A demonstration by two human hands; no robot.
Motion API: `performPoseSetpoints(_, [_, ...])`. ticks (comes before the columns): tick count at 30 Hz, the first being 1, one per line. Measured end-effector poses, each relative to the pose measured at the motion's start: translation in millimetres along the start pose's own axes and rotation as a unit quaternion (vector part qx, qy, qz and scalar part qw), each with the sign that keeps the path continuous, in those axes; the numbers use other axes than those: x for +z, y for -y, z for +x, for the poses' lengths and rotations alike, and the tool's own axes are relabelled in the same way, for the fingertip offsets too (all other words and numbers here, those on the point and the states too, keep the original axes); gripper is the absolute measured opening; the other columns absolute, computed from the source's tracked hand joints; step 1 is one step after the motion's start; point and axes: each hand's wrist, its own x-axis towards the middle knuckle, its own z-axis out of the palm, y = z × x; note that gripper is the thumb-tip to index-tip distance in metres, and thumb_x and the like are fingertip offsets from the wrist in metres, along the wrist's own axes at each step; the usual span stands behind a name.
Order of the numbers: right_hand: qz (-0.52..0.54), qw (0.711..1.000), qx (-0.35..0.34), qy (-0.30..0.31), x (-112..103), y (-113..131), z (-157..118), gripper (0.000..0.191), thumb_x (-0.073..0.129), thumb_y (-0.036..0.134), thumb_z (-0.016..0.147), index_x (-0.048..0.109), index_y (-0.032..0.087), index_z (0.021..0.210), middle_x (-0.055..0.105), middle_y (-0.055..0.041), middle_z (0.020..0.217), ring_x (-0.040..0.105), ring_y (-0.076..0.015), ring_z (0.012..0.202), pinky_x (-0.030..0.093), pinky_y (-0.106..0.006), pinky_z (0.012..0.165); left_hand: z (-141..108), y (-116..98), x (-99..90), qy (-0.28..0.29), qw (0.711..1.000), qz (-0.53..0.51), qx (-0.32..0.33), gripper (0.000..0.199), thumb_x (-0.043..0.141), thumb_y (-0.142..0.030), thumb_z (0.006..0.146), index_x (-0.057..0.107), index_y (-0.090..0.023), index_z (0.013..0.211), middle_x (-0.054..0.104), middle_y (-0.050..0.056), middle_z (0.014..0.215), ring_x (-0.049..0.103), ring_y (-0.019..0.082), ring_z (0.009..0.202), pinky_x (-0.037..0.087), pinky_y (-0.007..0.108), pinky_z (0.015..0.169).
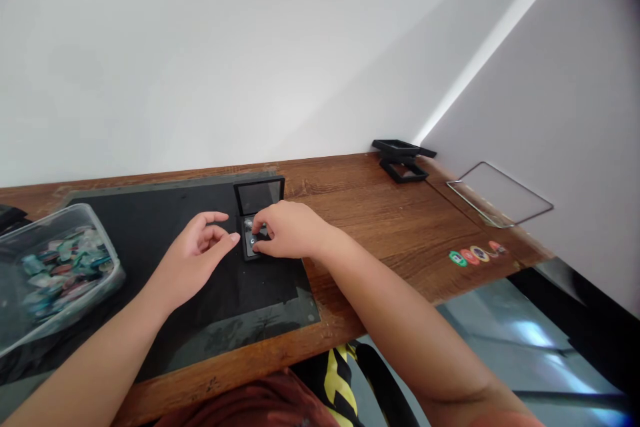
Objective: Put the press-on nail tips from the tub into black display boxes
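Observation:
A small black hinged case (pixel 249 255) stands open on the dark mat, its framed lid (pixel 260 197) raised behind it. Small round shiny pieces (pixel 253 240) lie in its base, partly covered by fingers. My right hand (pixel 287 230) reaches over the case from the right, thumb and fingertips down inside the base; whether they grip a piece is too small to tell. Just left of the case, my left hand (pixel 197 253) hovers over the mat with fingers loosely curled and apart, holding nothing.
At the left, a clear plastic tub (pixel 117 273) holds many teal and reddish pieces (pixel 65 273). Black frames (pixel 403 170) are stacked at the back right. Round colored stickers (pixel 470 255) and a thin metal wire frame (pixel 530 217) are at the right. The wooden table (pixel 340 193) meets a wall.

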Motion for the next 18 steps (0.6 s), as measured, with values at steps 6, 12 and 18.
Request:
performPoseSetpoints(6, [0.004, 1.000, -0.011, -0.010, 0, -5, 1, 0.034, 0.075, 0.040, 0.081, 0.078, 0.024, 0.111, 0.077, -0.0033, 0.089, 0.066, -0.0192, 0.081, 0.037, -0.029, 0.066, -1, -2, -2.7, 0.037, 0.999, 0.020, 0.012, 0.049, 0.073, -0.058, 0.080, 0.065, -0.020, 0.108, 0.061, -0.003, 0.074, 0.054, 0.013, 0.067, 0.044, 0.026, 0.064])
performPoseSetpoints(12, [0.040, 0.998, 0.000, -0.051, -14, -7, -6, 0.017, 0.071, 0.036, 0.083, 0.077, 0.022, 0.091, 0.074, 0.0000, 0.082, 0.059, -0.0133, 0.070, 0.034, -0.028, 0.064, 5, 13, -2.9, -0.030, 0.987, 0.140, 0.069, 0.037, 0.068, -0.055, 0.086, 0.067, -0.023, 0.104, 0.065, -0.002, 0.076, 0.056, 0.015, 0.067, 0.045, 0.028, 0.065])
performPoseSetpoints(18, [0.052, 0.993, 0.034, -0.097, -25, -15, -10, 0.014, 0.061, 0.025, 0.083, 0.074, 0.022, 0.087, 0.071, 0.0004, 0.078, 0.054, -0.0124, 0.067, 0.032, -0.029, 0.065, -17, -19, -23.2, -0.092, 0.977, 0.170, 0.089, 0.036, 0.070, -0.054, 0.082, 0.072, -0.024, 0.102, 0.076, 0.003, 0.099, 0.068, 0.019, 0.083, 0.049, 0.028, 0.066])
